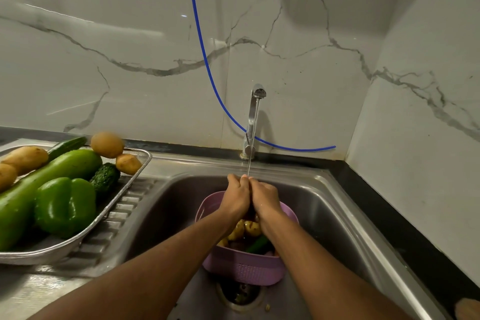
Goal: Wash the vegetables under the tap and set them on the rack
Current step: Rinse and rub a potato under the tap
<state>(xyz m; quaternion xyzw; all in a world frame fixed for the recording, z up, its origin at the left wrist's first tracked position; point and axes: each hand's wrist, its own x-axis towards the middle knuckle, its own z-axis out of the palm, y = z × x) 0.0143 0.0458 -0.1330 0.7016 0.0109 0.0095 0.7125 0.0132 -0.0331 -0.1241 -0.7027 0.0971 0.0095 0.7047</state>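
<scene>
Counts, rack side: the metal rack (pixel 135 174) on the drainboard is carrying four potatoes (pixel 107 144), two cucumbers (pixel 105 176), one green bell pepper (pixel 65 206) and one long pale-green gourd (pixel 46 179). One potato is sitting at the rack's far rim, a second just beside it at the corner; two more are lying at the far left, one cut by the frame edge. The pepper is resting against the near end of the gourd.

Sink side: one lilac basket (pixel 244 269) is standing in the steel sink (pixel 322 205), above the drain (pixel 242 293). In it at least two potatoes (pixel 253 227) and one green vegetable (pixel 257 243) are showing; the forearms are hiding the rest, so no full count.

Hands: left hand (pixel 237 197) and right hand (pixel 265 199) are pressing together over the basket, fingers curled, directly under a thin stream of water falling from the tap (pixel 253 122). Whatever is being held between them is hidden; I cannot tell what it is, nor whether each hand is gripping it.

Surroundings: one blue tube (pixel 205 54) is hanging down the marble wall, crossing behind the tap. Black counter edging is running along the sink's far and right sides.
</scene>
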